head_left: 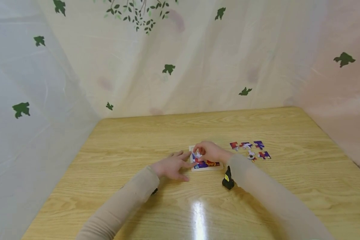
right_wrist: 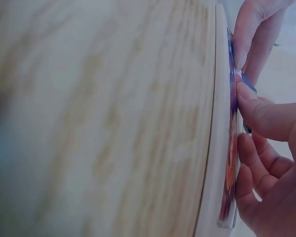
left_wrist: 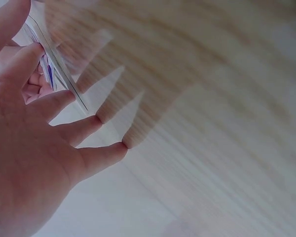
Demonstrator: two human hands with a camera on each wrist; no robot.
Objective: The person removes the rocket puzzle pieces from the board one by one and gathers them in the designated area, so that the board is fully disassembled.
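Puzzle (head_left: 211, 163) sits on the table, about halfway between its left and right edges and in from the far edge. Behind it all hangs a big pale cloth (head_left: 198, 50) with green leaf shapes (head_left: 168, 69) on it. Next in size comes the wooden table (head_left: 132, 136). Two light sleeves (head_left: 123, 203) reach over it.

The white tray (head_left: 207, 169) lies flat and holds the puzzle's picture, which shows purple, red and orange. The left hand (head_left: 172, 166) has its fingers spread out, with some tips on the table and some touching the tray's left edge. It is not gripping anything. The right hand (head_left: 211, 152) is over the tray and pinches one small piece (right_wrist: 249, 85) with its thumb and fingers. That piece looks tipped up a bit.

Under the right wrist is a small black thing (head_left: 228, 181) with a yellow mark. About five loose pieces (head_left: 259, 144) lie flat on the table, between the tray and the right edge.

Each piece looks light, thin and stiff, and maybe a bit slippery on its shiny top. The little knobs could bend if squeezed hard. Best to pinch a piece by its sides, and to hold the tray by its rim.
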